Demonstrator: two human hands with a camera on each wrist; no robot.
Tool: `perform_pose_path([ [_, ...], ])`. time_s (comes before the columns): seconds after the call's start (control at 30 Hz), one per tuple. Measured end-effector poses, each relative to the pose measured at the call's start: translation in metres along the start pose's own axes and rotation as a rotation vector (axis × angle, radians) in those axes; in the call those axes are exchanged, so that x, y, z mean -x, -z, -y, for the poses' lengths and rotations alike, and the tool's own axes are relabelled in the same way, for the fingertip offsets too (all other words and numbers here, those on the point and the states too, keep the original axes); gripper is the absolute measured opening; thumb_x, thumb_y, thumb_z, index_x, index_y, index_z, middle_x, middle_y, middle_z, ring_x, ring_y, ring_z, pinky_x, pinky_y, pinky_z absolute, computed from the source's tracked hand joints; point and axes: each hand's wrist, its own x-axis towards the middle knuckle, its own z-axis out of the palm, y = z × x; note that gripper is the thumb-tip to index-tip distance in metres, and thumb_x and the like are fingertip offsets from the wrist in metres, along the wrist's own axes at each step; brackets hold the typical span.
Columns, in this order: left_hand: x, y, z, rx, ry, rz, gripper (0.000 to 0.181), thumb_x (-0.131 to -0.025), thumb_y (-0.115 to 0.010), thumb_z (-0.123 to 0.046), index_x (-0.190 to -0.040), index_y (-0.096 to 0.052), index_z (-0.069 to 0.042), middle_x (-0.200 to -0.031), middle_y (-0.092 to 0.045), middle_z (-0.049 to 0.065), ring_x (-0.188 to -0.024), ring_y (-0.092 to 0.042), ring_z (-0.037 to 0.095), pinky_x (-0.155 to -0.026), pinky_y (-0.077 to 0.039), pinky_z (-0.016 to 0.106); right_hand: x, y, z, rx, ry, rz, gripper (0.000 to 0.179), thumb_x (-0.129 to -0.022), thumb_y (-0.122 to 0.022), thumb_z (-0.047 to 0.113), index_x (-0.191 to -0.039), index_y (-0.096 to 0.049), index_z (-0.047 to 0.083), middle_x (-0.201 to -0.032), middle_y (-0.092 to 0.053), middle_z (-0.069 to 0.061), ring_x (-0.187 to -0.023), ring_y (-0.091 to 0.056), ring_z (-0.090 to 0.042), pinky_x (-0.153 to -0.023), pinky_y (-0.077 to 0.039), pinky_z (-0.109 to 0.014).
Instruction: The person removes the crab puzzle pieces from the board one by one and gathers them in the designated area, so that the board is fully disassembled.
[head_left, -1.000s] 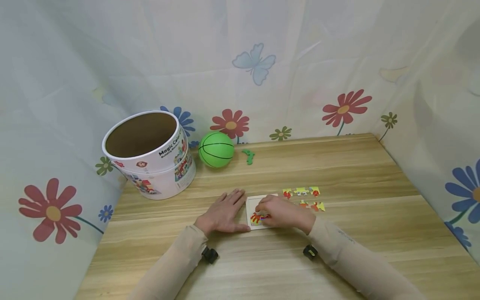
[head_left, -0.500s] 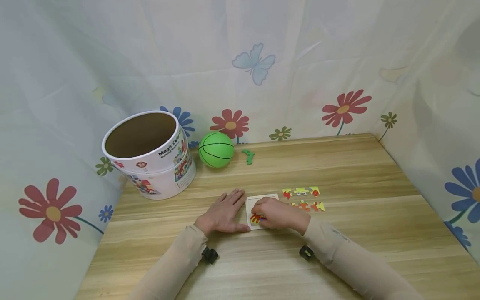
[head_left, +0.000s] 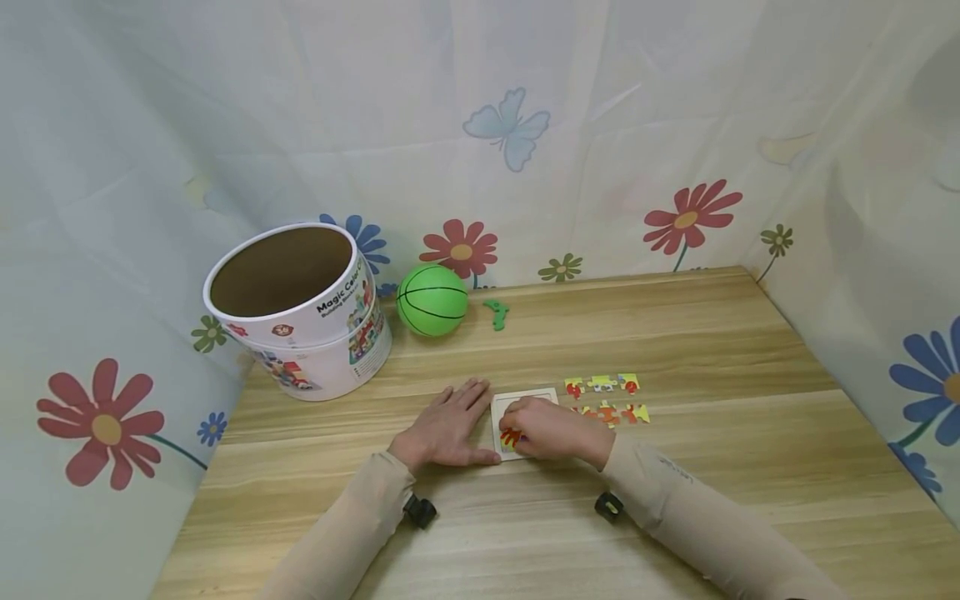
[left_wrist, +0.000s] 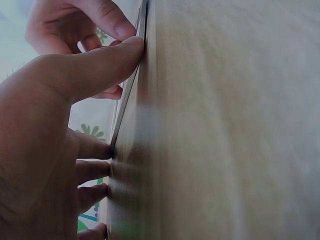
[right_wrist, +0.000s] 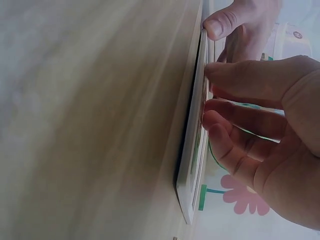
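A small square wooden puzzle tray lies flat on the table, with red and yellow puzzle pieces in its near left part. My left hand rests on the table at the tray's left side, fingers spread, its thumb touching the near left corner. Over the tray, my right hand has bent fingers and holds a puzzle piece down in it between thumb and fingertips. That piece is mostly hidden under the fingers. Right of the tray lie two rows of loose puzzle pieces.
A large white bucket with an open top stands at the back left. Beside it are a green ball and a small green curved piece. Flowered cloth hangs behind the wooden table.
My right hand has shifted a little to the left over the tray, baring more of the lower row of loose pieces. My left hand has stayed in place.
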Motion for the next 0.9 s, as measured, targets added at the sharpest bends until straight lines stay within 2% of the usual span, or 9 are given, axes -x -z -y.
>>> perform_pose_path([
  [0.2,-0.0008,0.0010,0.0006,-0.003,-0.003,-0.009,0.108,-0.079,-0.053,-0.079,-0.155,-0.024,-0.010,-0.163,-0.017,0.008,-0.151,-0.014,0.026,-0.119,-0.019,0.053,-0.0036,-0.0012,-0.0012,0.001,-0.011,0.016,0.020,-0.078,-0.071,0.005,-0.097,-0.072,0.010,-0.096,-0.067,-0.001,-0.088,-0.060,-0.013,-0.081,-0.051,-0.029],
  [0.47,-0.0004,0.0005,-0.0005,-0.009,-0.004,-0.003,0.107,-0.079,-0.052,-0.079,-0.155,-0.024,-0.009,-0.163,-0.018,0.009,-0.151,-0.014,0.027,-0.119,-0.019,0.054,-0.0075,-0.0026,0.0016,0.025,-0.006,0.009,0.023,-0.071,-0.068,-0.002,-0.090,-0.072,0.011,-0.088,-0.064,0.001,-0.079,-0.058,-0.012,-0.074,-0.050,-0.028],
  [0.9,0.0007,-0.0002,0.0003,-0.016,-0.012,-0.010,0.106,-0.080,-0.053,-0.078,-0.155,-0.025,-0.008,-0.163,-0.019,0.009,-0.151,-0.015,0.028,-0.118,-0.020,0.054,-0.0095,-0.0063,0.0055,0.079,-0.065,0.027,0.022,-0.073,-0.072,0.003,-0.091,-0.070,0.014,-0.091,-0.062,0.002,-0.079,-0.059,-0.013,-0.076,-0.051,-0.030],
])
